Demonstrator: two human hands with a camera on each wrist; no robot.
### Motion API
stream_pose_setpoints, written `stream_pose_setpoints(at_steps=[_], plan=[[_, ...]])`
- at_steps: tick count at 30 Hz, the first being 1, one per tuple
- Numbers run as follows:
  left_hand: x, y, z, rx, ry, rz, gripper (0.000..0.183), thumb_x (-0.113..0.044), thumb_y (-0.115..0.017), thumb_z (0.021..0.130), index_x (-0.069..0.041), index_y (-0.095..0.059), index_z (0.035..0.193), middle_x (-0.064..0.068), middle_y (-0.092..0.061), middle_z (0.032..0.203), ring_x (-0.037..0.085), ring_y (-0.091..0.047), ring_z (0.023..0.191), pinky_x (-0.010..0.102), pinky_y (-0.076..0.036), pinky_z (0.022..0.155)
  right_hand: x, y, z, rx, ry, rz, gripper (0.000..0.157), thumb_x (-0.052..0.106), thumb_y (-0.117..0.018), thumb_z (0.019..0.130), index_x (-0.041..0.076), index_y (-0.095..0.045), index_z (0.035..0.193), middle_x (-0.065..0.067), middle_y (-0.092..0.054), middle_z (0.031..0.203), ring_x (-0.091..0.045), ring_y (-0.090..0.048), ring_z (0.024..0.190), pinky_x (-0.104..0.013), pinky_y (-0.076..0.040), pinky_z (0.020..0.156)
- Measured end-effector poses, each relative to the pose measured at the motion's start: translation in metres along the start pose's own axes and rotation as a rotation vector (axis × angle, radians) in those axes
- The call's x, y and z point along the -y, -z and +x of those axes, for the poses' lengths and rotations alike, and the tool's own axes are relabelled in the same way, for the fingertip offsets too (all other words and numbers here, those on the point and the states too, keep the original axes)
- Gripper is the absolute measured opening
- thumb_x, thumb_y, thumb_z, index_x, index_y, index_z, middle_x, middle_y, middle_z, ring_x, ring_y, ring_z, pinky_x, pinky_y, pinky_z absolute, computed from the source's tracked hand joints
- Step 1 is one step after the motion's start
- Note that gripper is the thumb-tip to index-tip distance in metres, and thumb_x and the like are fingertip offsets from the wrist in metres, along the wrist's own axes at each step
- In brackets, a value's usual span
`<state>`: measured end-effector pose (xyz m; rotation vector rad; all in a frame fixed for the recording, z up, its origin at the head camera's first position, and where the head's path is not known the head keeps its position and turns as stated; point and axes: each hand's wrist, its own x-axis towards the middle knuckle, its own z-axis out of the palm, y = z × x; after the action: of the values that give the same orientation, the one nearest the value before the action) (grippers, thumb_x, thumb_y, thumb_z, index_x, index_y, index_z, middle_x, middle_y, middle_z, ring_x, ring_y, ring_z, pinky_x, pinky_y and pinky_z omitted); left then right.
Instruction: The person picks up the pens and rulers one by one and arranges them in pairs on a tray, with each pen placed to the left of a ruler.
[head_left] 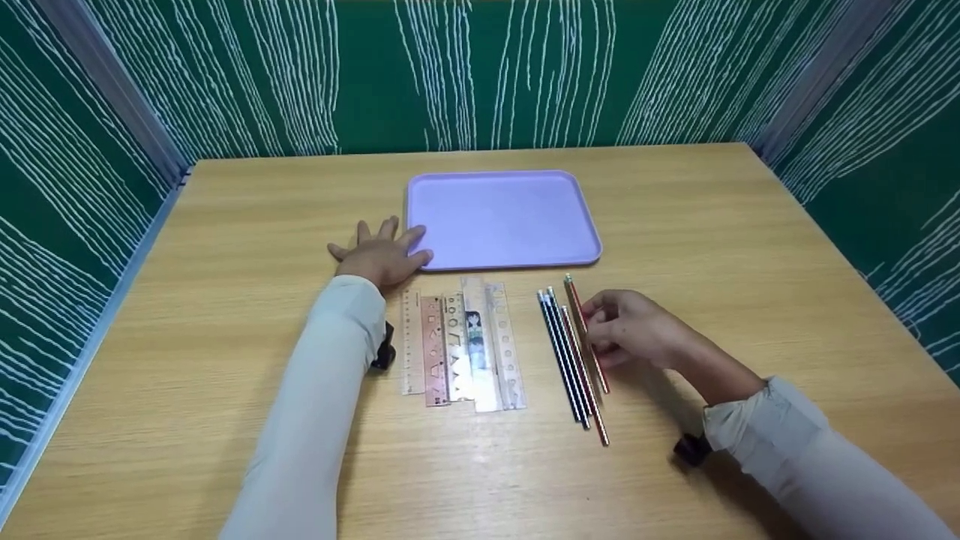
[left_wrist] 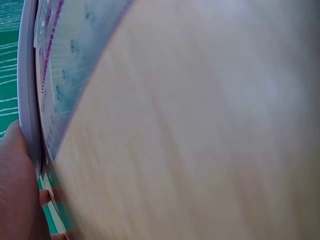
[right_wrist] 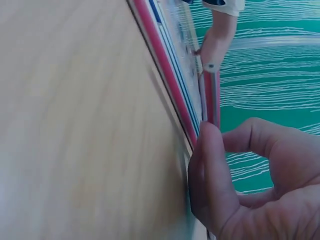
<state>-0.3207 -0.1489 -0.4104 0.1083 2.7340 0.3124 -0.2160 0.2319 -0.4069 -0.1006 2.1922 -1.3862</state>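
Note:
My left hand (head_left: 381,259) rests with fingers spread at the near left corner of a lilac tray (head_left: 502,217). Its thumb and a finger touch the tray's rim, also seen in the left wrist view as a pale rim (left_wrist: 29,75). On the right, my right hand (head_left: 634,330) pinches a red pencil (head_left: 575,298) between thumb and fingers. The right wrist view shows that red pencil (right_wrist: 212,100) rising from the fingertips. Close to its left lie several dark striped pencils (head_left: 558,356) and another red pencil (head_left: 598,420), side by side.
Several rulers lie side by side between the arms: a clear one (head_left: 412,341), a pink one (head_left: 435,352) and one with a printed figure (head_left: 478,352) among them. Green walls with white streaks (head_left: 480,75) stand behind the wooden table (head_left: 465,480) and along its sides.

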Motion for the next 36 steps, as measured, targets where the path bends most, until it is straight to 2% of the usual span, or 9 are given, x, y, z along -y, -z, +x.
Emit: stream_pose_setpoints(at_steps=[5, 8, 12, 16, 20, 23, 28, 36], plan=[[0.0, 0.0, 0.0, 0.003, 0.004, -0.012, 0.07, -0.074, -0.031, 0.099, -0.049, -0.011, 0.161, 0.004, 0.003, 0.175, 0.052, 0.013, 0.155, 0.091, 0.004, 0.103, 0.009, -0.003, 0.013, 0.005, 0.009, 0.055, 0.05, -0.001, -0.056, 0.085, -0.007, -0.044, 0.133, -0.007, -0.056, 0.1, -0.014, -0.059, 0.084, -0.039, -0.063, 0.074], [0.0, -0.001, -0.001, 0.007, 0.009, -0.015, 0.07, -0.074, -0.031, 0.098, -0.049, -0.011, 0.161, 0.005, 0.003, 0.175, 0.052, 0.013, 0.155, 0.091, 0.004, 0.102, 0.018, -0.007, 0.021, 0.006, 0.015, 0.072, 0.049, 0.0, -0.058, 0.089, -0.005, -0.043, 0.136, -0.009, -0.057, 0.106, -0.016, -0.061, 0.087, -0.039, -0.063, 0.076], [0.001, -0.001, -0.001, 0.008, 0.009, -0.008, 0.07, -0.074, -0.029, 0.099, -0.049, -0.011, 0.162, 0.005, 0.004, 0.174, 0.053, 0.013, 0.154, 0.092, 0.003, 0.102, 0.034, -0.012, 0.034, 0.013, 0.038, 0.099, 0.05, 0.0, -0.059, 0.093, -0.004, -0.042, 0.14, -0.012, -0.057, 0.112, -0.016, -0.061, 0.084, -0.038, -0.063, 0.078], [0.001, -0.001, -0.001, 0.007, 0.004, 0.006, 0.07, -0.074, -0.029, 0.099, -0.049, -0.01, 0.162, 0.005, 0.004, 0.174, 0.053, 0.012, 0.154, 0.092, 0.001, 0.102, 0.052, -0.017, 0.045, 0.014, 0.071, 0.137, 0.049, -0.001, -0.059, 0.095, -0.005, -0.04, 0.14, -0.011, -0.055, 0.109, -0.013, -0.058, 0.081, -0.034, -0.063, 0.074], [0.0, -0.001, 0.0, -0.004, -0.001, 0.019, 0.07, -0.074, -0.028, 0.099, -0.049, -0.01, 0.162, 0.005, 0.003, 0.174, 0.053, 0.011, 0.154, 0.092, 0.0, 0.101, 0.071, -0.023, 0.056, -0.004, 0.093, 0.161, 0.047, -0.002, -0.058, 0.094, -0.002, -0.043, 0.138, -0.009, -0.054, 0.105, -0.014, -0.06, 0.08, -0.032, -0.063, 0.072], [0.0, -0.001, 0.0, -0.003, -0.004, 0.02, 0.071, -0.074, -0.028, 0.099, -0.048, -0.01, 0.162, 0.005, 0.003, 0.174, 0.053, 0.011, 0.154, 0.092, 0.0, 0.101, 0.082, -0.027, 0.065, -0.018, 0.106, 0.161, 0.047, -0.001, -0.06, 0.094, 0.0, -0.045, 0.138, -0.014, -0.057, 0.109, -0.017, -0.064, 0.08, -0.034, -0.064, 0.072], [0.001, -0.001, 0.0, -0.001, -0.002, 0.008, 0.071, -0.075, -0.028, 0.099, -0.048, -0.011, 0.162, 0.006, 0.004, 0.174, 0.054, 0.012, 0.154, 0.093, 0.001, 0.101, 0.094, -0.038, 0.087, -0.06, 0.109, 0.16, 0.048, 0.003, -0.065, 0.094, 0.002, -0.049, 0.14, -0.02, -0.059, 0.12, -0.023, -0.07, 0.085, -0.035, -0.065, 0.073], [-0.001, -0.001, 0.001, -0.006, -0.001, 0.029, 0.07, -0.074, -0.027, 0.099, -0.048, -0.011, 0.162, 0.006, 0.002, 0.174, 0.053, 0.01, 0.155, 0.092, -0.001, 0.103, 0.113, -0.049, 0.122, -0.088, 0.082, 0.204, 0.049, 0.002, -0.066, 0.093, 0.003, -0.052, 0.14, -0.016, -0.061, 0.112, -0.027, -0.07, 0.093, -0.039, -0.064, 0.079]])
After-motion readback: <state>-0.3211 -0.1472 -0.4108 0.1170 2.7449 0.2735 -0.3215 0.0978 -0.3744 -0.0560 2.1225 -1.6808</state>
